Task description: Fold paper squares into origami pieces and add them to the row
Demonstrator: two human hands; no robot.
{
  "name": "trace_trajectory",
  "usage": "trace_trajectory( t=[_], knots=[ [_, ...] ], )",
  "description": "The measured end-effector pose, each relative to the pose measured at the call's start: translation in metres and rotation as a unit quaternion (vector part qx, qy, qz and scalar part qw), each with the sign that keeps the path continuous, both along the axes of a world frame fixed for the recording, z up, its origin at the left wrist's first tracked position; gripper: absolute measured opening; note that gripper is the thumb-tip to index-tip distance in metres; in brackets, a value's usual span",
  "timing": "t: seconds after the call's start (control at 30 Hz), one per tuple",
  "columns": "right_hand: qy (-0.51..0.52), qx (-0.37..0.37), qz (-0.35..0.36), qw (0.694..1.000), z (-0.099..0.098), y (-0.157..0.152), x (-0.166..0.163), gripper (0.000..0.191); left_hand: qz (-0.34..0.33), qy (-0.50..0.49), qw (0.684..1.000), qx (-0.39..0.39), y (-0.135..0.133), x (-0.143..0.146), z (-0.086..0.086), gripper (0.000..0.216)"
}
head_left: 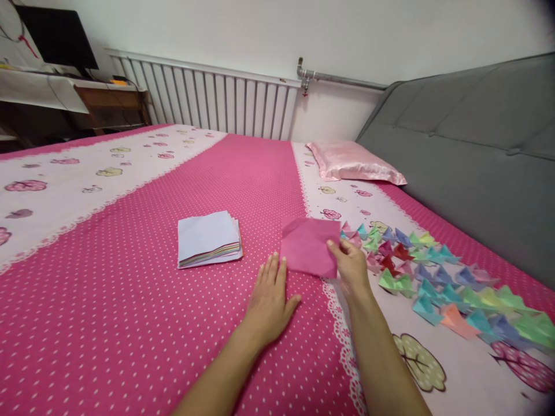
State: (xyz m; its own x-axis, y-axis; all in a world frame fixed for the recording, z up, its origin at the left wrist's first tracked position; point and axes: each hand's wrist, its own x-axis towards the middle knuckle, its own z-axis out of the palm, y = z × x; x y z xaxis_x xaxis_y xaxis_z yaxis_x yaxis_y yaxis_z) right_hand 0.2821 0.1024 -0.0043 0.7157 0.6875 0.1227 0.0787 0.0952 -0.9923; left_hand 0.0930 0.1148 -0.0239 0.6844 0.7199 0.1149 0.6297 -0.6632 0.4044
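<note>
A square sheet of pink paper (309,247) is pinched at its right edge by my right hand (352,266), thumb on top. My left hand (269,299) lies flat on the dotted bedspread with its fingers stretched out, close to the sheet's lower left corner, and holds nothing. Left of both hands rests a stack of coloured paper sheets (208,236) with a pale blue one on top. Several folded paper boats (442,276) in green, blue, red, orange and purple stand in rows right of my right hand.
The bed (130,289) has a pink dotted spread with white printed bands. A pink satin pillow (355,162) lies at the far right by the grey padded headboard (468,133). Behind are a white radiator (208,95) and a desk (108,95) with a monitor (58,37).
</note>
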Motion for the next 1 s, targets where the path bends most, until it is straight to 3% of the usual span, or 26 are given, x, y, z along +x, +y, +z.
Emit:
trace_trajectory(
  t=[0.07,0.13,0.2,0.27,0.37,0.43,0.57,0.83,0.93,1.0],
  knots=[
    [-0.051,0.084,-0.106,0.989,0.007,0.001,0.0,0.029,0.042,-0.035,0.998,0.006,0.002,0.001,0.0,0.066],
    [-0.122,0.121,-0.14,0.975,0.011,0.002,-0.002,0.027,0.088,-0.072,0.993,0.008,0.004,0.001,-0.001,0.065],
    [-0.185,0.097,-0.082,0.974,0.011,0.002,-0.004,0.024,0.129,-0.104,0.986,0.007,0.006,0.001,-0.002,0.066],
    [-0.236,0.023,0.017,0.971,0.007,0.002,-0.006,0.022,0.16,-0.12,0.98,0.006,0.008,0.0,-0.003,0.068],
    [-0.298,-0.111,0.157,0.935,-0.005,0.003,-0.007,0.025,0.188,-0.124,0.974,0.016,0.01,-0.001,-0.003,0.073],
    [-0.327,-0.168,0.214,0.905,-0.01,0.003,-0.007,0.026,0.194,-0.12,0.973,0.03,0.011,-0.002,-0.004,0.075],
    [-0.346,-0.204,0.253,0.88,-0.007,0.001,-0.009,0.025,0.16,-0.108,0.98,0.047,0.011,-0.002,-0.007,0.072],
    [-0.372,-0.253,0.333,0.829,0.016,-0.021,-0.003,0.031,-0.008,-0.037,0.998,0.052,0.007,-0.003,-0.001,0.067],
    [-0.389,-0.288,0.299,0.822,0.022,-0.028,0.004,0.03,-0.053,-0.002,0.998,0.025,0.004,-0.002,0.001,0.068],
    [-0.383,-0.276,0.256,0.844,0.026,-0.027,0.003,0.029,-0.067,0.021,0.998,0.006,0.002,-0.002,0.002,0.067]
  ],
)
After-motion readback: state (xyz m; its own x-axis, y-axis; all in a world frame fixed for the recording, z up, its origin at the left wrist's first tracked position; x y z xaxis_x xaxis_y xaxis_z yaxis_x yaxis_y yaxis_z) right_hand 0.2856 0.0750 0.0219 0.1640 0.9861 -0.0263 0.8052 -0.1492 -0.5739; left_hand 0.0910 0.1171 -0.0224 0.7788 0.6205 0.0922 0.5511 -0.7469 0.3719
